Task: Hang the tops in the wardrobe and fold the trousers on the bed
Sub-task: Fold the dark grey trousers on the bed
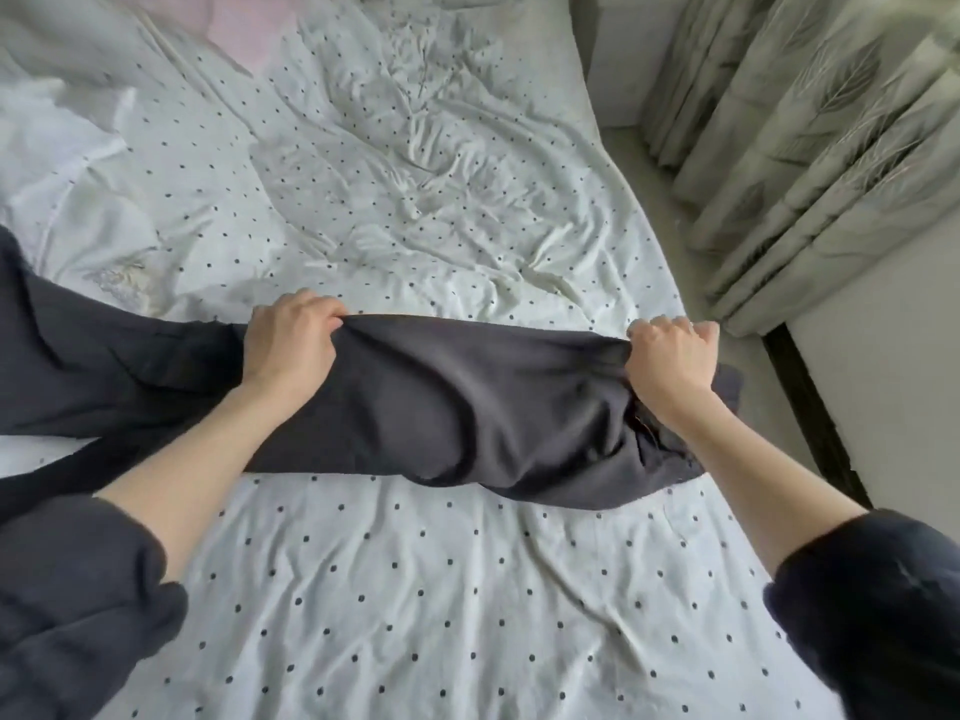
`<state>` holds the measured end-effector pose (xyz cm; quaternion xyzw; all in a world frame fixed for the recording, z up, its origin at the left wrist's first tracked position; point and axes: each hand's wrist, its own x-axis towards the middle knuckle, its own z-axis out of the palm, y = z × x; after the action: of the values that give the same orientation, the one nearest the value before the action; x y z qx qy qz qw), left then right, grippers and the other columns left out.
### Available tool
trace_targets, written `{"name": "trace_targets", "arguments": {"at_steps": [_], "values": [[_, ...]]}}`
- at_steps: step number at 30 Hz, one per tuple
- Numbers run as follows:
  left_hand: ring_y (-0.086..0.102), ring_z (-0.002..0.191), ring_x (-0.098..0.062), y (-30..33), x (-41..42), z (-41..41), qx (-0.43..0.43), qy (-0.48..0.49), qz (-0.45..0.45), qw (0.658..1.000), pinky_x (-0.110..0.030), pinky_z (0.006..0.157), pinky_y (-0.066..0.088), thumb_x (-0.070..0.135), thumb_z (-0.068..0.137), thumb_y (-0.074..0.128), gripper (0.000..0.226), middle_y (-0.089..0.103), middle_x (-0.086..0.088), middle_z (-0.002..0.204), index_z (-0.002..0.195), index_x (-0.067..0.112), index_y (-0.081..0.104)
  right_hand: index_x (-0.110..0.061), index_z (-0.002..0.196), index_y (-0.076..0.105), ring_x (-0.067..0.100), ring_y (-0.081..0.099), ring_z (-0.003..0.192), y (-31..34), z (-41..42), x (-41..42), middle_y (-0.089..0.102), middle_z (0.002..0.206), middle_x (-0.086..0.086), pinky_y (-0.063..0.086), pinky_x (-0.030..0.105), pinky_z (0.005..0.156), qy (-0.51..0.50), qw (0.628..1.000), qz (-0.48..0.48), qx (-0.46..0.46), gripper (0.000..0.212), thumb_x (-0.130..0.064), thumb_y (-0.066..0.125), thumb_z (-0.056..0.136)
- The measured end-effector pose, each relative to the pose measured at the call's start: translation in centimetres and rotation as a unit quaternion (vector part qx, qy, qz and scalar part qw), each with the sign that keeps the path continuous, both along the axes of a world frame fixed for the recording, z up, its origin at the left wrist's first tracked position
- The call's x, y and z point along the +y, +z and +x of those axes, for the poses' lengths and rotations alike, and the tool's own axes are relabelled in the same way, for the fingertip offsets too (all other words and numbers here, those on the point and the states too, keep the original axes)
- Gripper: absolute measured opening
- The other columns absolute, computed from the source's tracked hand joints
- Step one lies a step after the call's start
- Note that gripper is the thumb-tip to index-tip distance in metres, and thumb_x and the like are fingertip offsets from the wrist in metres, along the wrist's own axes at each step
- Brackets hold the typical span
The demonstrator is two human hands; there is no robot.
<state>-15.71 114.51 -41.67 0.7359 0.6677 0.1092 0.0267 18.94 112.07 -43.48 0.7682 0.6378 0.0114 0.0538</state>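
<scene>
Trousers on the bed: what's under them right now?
The dark trousers lie across the dotted sheet, gripped along their far edge by the left hand and right hand. The sheet shows all around them. Anything directly beneath the fabric is covered.

Rumpled white sheet (415, 589) with small dark dots across the bed. White duvet (78, 163) bunched at far left, pink fabric (228, 28) beyond. Pale leaf-patterned curtains (810, 148) hanging at right, above grey floor (623, 148). Dark skirting strip (810, 407) along white wall (893, 387). Soft daylight.
</scene>
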Motion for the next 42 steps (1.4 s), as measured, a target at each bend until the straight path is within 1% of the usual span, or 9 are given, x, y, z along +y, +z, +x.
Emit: {"name": "trace_targets", "arguments": {"at_steps": [4,10,16,20,25,28,32,38,42], "values": [[0.054,0.100,-0.032,-3.7,2.2,0.8,0.027,0.047,-0.032,0.998,-0.040,0.083,0.036,0.009,0.095,0.048,0.021,0.064,-0.010,0.106,0.105,0.010,0.066,-0.015,0.131,0.049,0.026,0.037,0.129,-3.0,-2.6,2.1,0.049,0.135,0.005,0.019,0.047,0.108,-0.024,0.994,0.003,0.107,0.036,-0.027,0.038,0.098],[0.059,0.089,-0.032,-6.7,3.3,-0.1,-0.029,0.083,-0.062,0.994,-0.036,0.064,0.039,0.016,0.098,0.045,0.017,0.063,-0.007,0.105,0.104,0.012,0.061,-0.026,0.148,0.025,0.019,0.011,0.145,-8.3,-8.9,0.3,0.019,0.157,0.001,-0.003,0.054,0.113,0.113,0.973,-0.029,0.201,0.055,-0.048,0.029,0.097],[0.058,0.089,-0.032,-7.2,4.3,0.1,-0.034,0.031,-0.037,0.998,-0.041,0.068,0.043,0.025,0.097,0.047,0.022,0.060,-0.007,0.104,0.108,0.014,0.063,-0.036,0.149,-0.002,0.016,-0.006,0.146,-12.2,-10.3,0.6,-0.002,0.159,-0.004,-0.010,0.054,0.113,0.118,0.978,-0.108,0.137,0.057,-0.053,0.011,0.096],[0.056,0.095,-0.034,-7.3,2.3,-2.5,0.001,0.002,-0.049,0.999,-0.041,0.078,0.039,0.033,0.093,0.055,0.034,0.057,-0.012,0.106,0.116,0.009,0.060,-0.038,0.149,0.002,0.014,-0.008,0.146,-11.9,-10.8,0.8,-0.002,0.159,-0.006,-0.011,0.053,0.112,0.073,0.974,-0.132,0.169,0.054,-0.050,0.013,0.098],[0.055,0.085,-0.037,-4.7,-1.9,-7.7,0.036,0.011,-0.012,0.999,-0.045,0.069,0.042,0.033,0.082,0.069,0.037,0.057,-0.017,0.091,0.099,0.001,0.062,-0.022,0.151,0.014,0.017,-0.006,0.146,-8.4,-16.2,-0.5,-0.001,0.160,-0.001,-0.004,0.056,0.113,-0.045,0.949,-0.125,0.285,0.057,-0.045,0.019,0.099],[0.054,0.082,-0.032,-3.3,-4.4,-10.8,-0.036,0.052,-0.020,0.998,-0.041,0.067,0.043,0.037,0.081,0.070,0.036,0.055,-0.013,0.085,0.087,0.004,0.058,-0.021,0.151,0.013,0.018,-0.005,0.146,-6.2,-21.9,-2.9,-0.002,0.159,0.000,-0.002,0.055,0.114,0.027,0.953,-0.089,0.288,0.058,-0.046,0.024,0.099],[0.055,0.075,-0.025,-3.0,-7.2,-14.7,-0.110,0.083,-0.130,0.982,-0.035,0.061,0.038,0.047,0.084,0.063,0.039,0.051,0.002,0.069,0.069,0.015,0.046,-0.027,0.151,0.010,0.018,-0.005,0.146,-4.7,-29.0,-5.3,-0.003,0.160,0.000,-0.005,0.053,0.114,0.111,0.953,-0.046,0.277,0.058,-0.045,0.029,0.099],[0.052,0.092,-0.020,-3.8,-11.1,-21.8,0.015,0.006,-0.194,0.981,-0.034,0.078,0.038,0.045,0.088,0.057,0.026,0.045,0.006,0.086,0.084,0.020,0.054,-0.018,0.151,0.008,0.019,0.003,0.146,-3.7,-38.6,-5.8,0.004,0.159,0.002,0.006,0.049,0.116,0.114,0.958,-0.053,0.257,0.068,-0.043,0.040,0.097],[0.057,0.088,-0.020,-5.1,-13.4,-25.6,-0.013,-0.018,-0.268,0.963,-0.032,0.072,0.041,0.037,0.091,0.053,0.021,0.049,0.004,0.088,0.082,0.019,0.046,-0.015,0.148,0.020,0.021,0.013,0.144,-2.5,-41.4,-5.2,0.019,0.156,0.007,0.011,0.047,0.116,0.063,0.974,0.024,0.217,0.069,-0.038,0.053,0.092]]}}
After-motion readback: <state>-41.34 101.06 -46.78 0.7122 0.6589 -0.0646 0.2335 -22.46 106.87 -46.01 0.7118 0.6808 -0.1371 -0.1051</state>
